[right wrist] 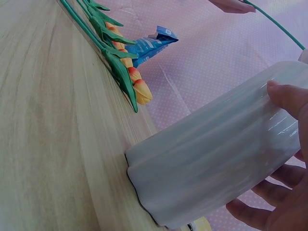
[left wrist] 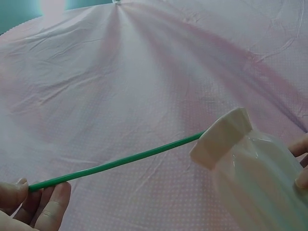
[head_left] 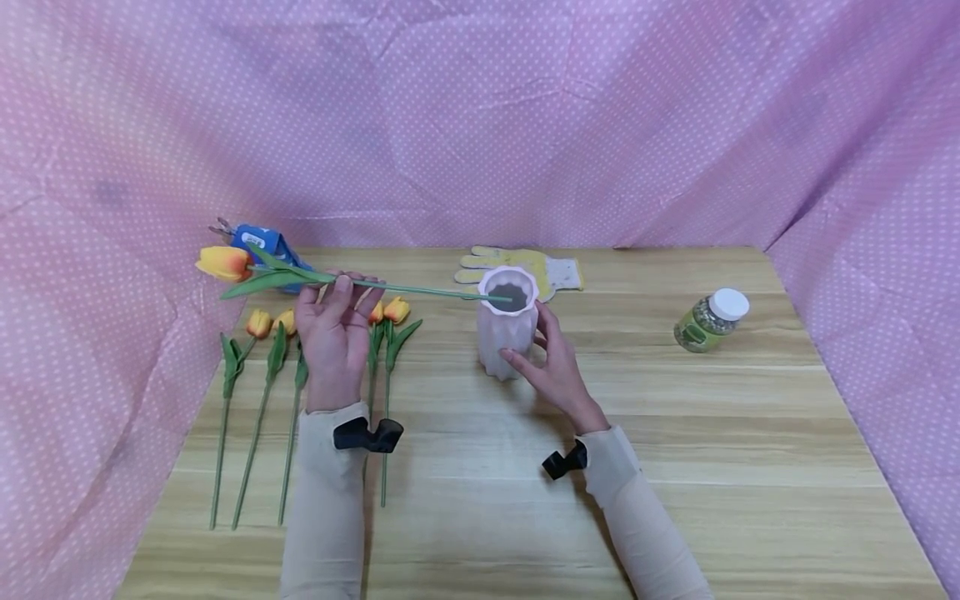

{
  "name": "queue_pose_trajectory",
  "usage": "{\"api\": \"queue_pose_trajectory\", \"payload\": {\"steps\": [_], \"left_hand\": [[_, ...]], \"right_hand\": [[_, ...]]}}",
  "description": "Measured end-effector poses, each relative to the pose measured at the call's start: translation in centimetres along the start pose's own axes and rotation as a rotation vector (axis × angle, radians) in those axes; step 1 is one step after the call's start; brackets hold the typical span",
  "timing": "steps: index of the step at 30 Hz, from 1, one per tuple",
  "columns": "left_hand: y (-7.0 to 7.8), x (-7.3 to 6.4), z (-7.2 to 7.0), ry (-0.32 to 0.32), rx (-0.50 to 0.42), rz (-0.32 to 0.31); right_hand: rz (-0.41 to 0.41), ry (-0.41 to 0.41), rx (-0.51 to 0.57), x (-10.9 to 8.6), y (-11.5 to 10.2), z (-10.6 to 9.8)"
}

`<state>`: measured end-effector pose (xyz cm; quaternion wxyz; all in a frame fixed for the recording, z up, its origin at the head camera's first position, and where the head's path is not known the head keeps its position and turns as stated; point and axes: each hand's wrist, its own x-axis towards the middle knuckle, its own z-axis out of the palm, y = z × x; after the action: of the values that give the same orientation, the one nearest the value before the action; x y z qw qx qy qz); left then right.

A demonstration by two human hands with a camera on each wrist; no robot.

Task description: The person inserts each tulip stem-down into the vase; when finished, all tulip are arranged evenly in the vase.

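Observation:
My left hand (head_left: 335,342) pinches the green stem of an orange-yellow tulip (head_left: 225,263) near its leaves. The flower points left, and the stem (left wrist: 115,163) runs nearly level to the right, its tip at the mouth of a pale fluted vase (head_left: 507,333). In the left wrist view the tip disappears behind the vase's scalloped rim. My right hand (head_left: 557,367) holds the vase from its right side, thumb in front and fingers behind. The vase's base (right wrist: 149,192) stands on the table in the right wrist view.
Several more tulips (head_left: 258,323) lie on the wooden table (head_left: 735,500) at left, partly behind my left arm. A blue package (head_left: 262,242) stands at the back left. Behind the vase lies a yellow-and-white glove (head_left: 562,273). At right is a white-lidded jar (head_left: 708,321).

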<state>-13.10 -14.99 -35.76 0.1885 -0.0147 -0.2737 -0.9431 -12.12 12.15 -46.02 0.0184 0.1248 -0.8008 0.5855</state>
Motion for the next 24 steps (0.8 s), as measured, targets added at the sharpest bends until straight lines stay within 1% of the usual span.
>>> {"api": "queue_pose_trajectory", "payload": {"steps": [2,10,14,16,18,24], "left_hand": [[-0.1,0.0,0.3,-0.015,0.009,0.013],[-0.6,-0.1,1.4,-0.058,0.132,0.081],[-0.7,-0.2,2.0,-0.085,0.169,0.117],[-0.8,-0.2,2.2,-0.104,0.173,0.137],[-0.9,-0.3,2.4,-0.129,0.158,0.152],[-1.2,-0.3,3.1,-0.203,0.192,0.190]], "right_hand": [[0.000,-0.001,0.000,0.0,0.0,0.0],[0.004,0.004,0.000,0.0,0.0,0.0],[0.008,0.001,0.007,0.1,0.0,0.0],[0.010,-0.001,0.008,0.1,0.0,0.0],[0.013,-0.003,0.008,0.0,0.0,0.0],[0.017,-0.008,0.008,0.0,0.0,-0.1]]}}
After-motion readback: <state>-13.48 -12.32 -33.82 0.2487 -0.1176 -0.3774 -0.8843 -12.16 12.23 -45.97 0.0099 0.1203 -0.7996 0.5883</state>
